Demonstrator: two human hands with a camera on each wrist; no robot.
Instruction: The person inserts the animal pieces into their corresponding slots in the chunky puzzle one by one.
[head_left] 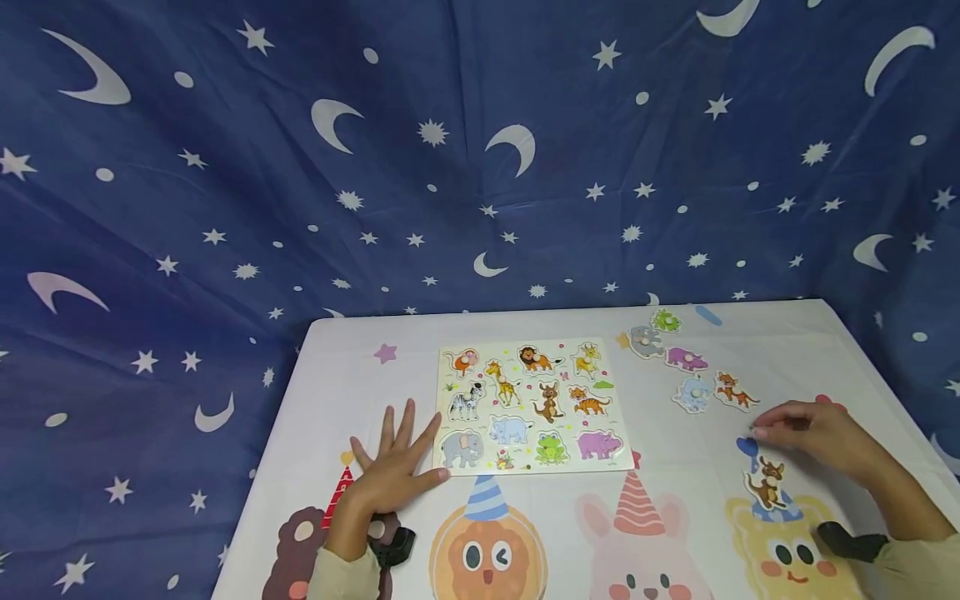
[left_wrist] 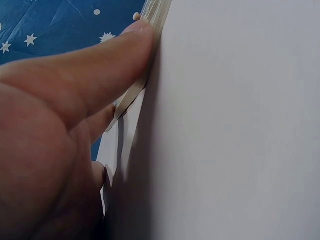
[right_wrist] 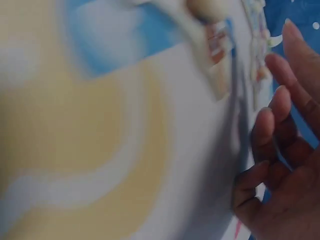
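A white animal puzzle board lies flat on the table, its pictures including a lion, a zebra and a frog. My left hand has its fingers spread at the board's left side; in the left wrist view the thumb touches the board's edge. My right hand is over the table's right part, with bent, relaxed fingers and nothing visible between them. Just below it lies a kangaroo puzzle piece, blurred in the right wrist view. A tiger piece lies beyond the fingertips.
Farther back on the right lie a light-blue rhino piece, a purple hippo piece, a grey elephant piece and a green frog piece. The white tablecloth bears printed cartoon animals. A blue star-patterned cloth hangs behind the table.
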